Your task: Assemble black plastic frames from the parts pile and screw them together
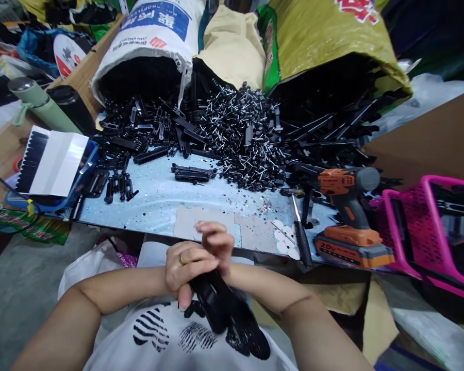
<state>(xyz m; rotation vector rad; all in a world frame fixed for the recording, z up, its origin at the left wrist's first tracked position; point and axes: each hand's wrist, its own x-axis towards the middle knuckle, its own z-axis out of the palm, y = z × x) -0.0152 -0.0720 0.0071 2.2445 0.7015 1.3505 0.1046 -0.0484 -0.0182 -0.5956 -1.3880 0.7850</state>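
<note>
Both my hands meet close to my chest, just below the table's near edge. My left hand (186, 271), with a ring on one finger, is wrapped round a long black plastic part (226, 312) that points down toward my shirt. My right hand (216, 243) is closed on the top end of the same part, fingers curled over it. On the pale blue table (154, 198) lies a heap of small black screws or pins with bright tips (239, 131) and piles of black plastic strips (147, 136).
Open sacks (147, 46) spill black parts at the back. An orange cordless drill (346, 216) and a black-handled tool (299, 234) lie at the right, next to a pink basket (429, 232). A blue tray with white card (56, 165) and two flasks (50, 105) are at the left.
</note>
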